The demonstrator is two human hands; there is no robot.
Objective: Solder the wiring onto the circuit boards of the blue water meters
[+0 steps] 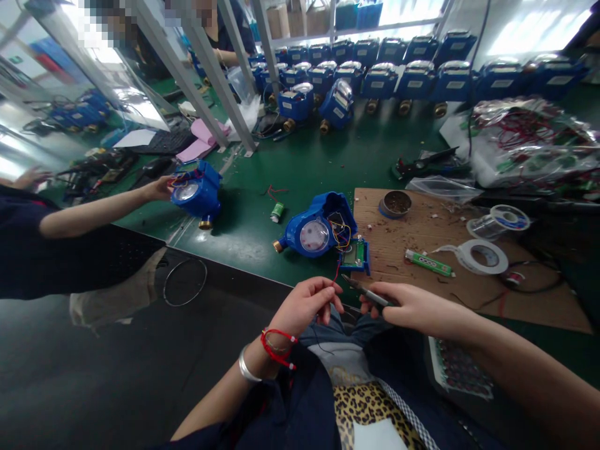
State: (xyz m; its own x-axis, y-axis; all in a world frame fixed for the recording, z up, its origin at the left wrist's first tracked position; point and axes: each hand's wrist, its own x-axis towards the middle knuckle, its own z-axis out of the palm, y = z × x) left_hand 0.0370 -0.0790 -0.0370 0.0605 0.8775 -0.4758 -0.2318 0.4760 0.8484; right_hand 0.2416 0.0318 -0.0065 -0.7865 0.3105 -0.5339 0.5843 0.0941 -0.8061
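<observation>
My left hand [307, 303] is closed in a pinch on thin red and black wires [337, 270] that run up to an opened blue water meter [317, 230] on the green bench. My right hand [405, 306] grips a slim metal tool [363, 291], its tip pointing left at the wire ends just in front of my left fingers. A small green circuit board with a display [357, 255] hangs off the meter by coloured wires, beside the brown cardboard mat [515, 294].
On the mat lie a tin of bits [395, 203], a green lighter [429, 262], a tape roll [482, 256] and a solder spool [509, 217]. A co-worker's hand [159, 187] at left holds another blue meter [194, 194]. Rows of blue meters [398, 78] line the back.
</observation>
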